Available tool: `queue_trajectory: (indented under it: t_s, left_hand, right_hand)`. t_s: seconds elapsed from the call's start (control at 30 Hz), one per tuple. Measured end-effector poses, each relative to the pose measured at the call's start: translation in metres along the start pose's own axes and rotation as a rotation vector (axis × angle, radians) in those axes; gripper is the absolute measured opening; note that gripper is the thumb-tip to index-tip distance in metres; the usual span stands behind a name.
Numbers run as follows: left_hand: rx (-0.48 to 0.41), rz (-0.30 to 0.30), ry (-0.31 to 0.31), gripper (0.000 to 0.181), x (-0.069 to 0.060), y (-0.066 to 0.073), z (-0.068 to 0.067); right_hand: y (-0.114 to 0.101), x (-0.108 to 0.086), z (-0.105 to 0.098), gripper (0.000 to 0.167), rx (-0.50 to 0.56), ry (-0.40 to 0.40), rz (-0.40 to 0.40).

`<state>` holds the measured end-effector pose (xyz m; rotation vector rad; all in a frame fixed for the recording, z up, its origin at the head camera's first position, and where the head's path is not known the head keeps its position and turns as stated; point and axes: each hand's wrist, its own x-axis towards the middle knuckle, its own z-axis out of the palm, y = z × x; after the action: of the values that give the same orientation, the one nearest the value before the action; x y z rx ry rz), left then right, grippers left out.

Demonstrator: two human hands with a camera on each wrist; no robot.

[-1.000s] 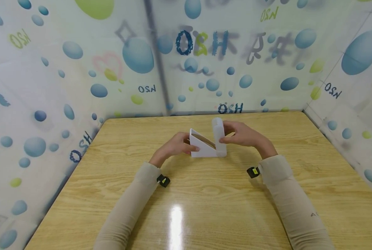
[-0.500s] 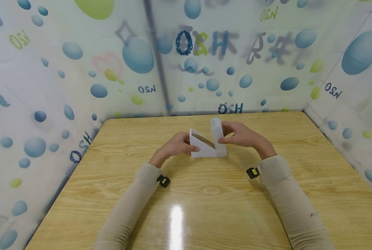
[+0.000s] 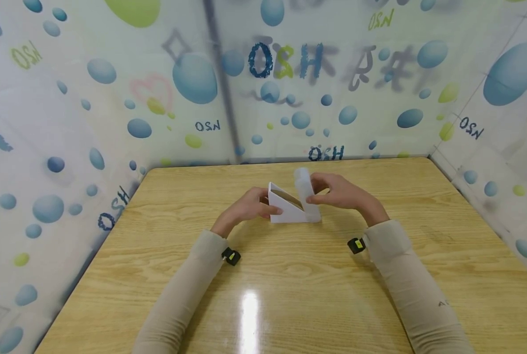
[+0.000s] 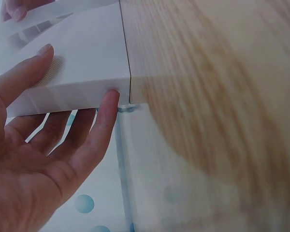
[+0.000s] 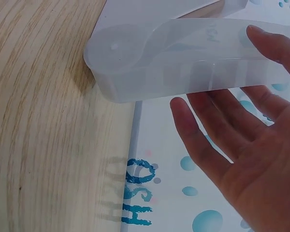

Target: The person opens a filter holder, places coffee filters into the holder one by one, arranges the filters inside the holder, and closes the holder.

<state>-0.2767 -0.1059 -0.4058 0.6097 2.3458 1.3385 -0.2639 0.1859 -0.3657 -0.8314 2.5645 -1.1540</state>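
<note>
A white storage box with a slanted open top rests on the table, its translucent hinged lid raised at the right end and leaning slightly left. My left hand holds the box's left end, thumb on the near side and fingers at the end wall. My right hand grips the lid between the thumb in front and the fingers on its outer side. The right wrist view shows the lid's round hinge corner close up. The box's inside is mostly hidden.
A glossy wooden table lies under both arms. Behind it and along the sides hangs a pale curtain with blue and green drops. Black wrist cameras sit at the left cuff and the right cuff.
The raised lid has tilted a little further left toward the box, and my right hand has moved left with it. My left hand and the box stay in place.
</note>
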Motion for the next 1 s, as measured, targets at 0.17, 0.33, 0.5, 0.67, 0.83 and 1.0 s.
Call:
queue_trajectory:
  t_s: [0.17, 0.33, 0.5, 0.67, 0.83, 1.0]
  left_hand:
    - [0.000, 0.005, -0.002, 0.036, 0.0006, -0.0006, 0.0001]
    - [-0.002, 0.002, -0.002, 0.036, 0.0010, -0.0012, -0.0001]
    - [0.000, 0.005, 0.002, 0.037, 0.0004, -0.0003, -0.0006]
    - [0.005, 0.013, 0.000, 0.037, 0.0002, 0.0005, -0.0007]
    - [0.010, 0.016, -0.005, 0.036, 0.0004, 0.0009, -0.0002]
    - [0.010, 0.013, -0.003, 0.035, 0.0004, 0.0005, -0.0002]
  right_hand:
    - [0.0026, 0.0015, 0.0024, 0.040, -0.006, 0.000, 0.005]
    - [0.0019, 0.0025, 0.0034, 0.040, -0.010, 0.002, 0.000]
    - [0.0008, 0.0031, 0.0040, 0.040, -0.014, 0.001, -0.001]
    - [0.0012, 0.0034, 0.0052, 0.037, -0.013, 0.002, 0.019]
    - [0.0010, 0.0032, 0.0067, 0.037, -0.018, -0.001, 0.017]
    - [0.0014, 0.0039, 0.0073, 0.037, -0.024, 0.000, 0.013]
